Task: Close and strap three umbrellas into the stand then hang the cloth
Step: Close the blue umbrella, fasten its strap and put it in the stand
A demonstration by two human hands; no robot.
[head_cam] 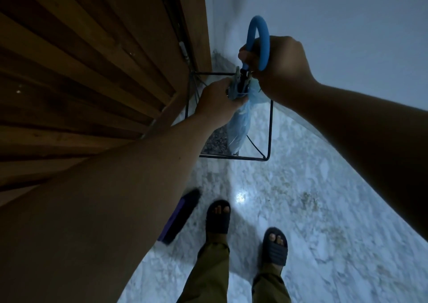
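Hands closed on a blue umbrella (238,126) standing in the wire stand (269,129).

Right hand (275,64) wraps the curved blue handle (259,36), fingers curled tight round it; left hand (217,101) grips the gathered canopy top — fingers pressed together on the folds. The closed umbrella stands tip-down inside the black frame, beside the wooden door (81,59) — on the pale speckled floor (324,210).
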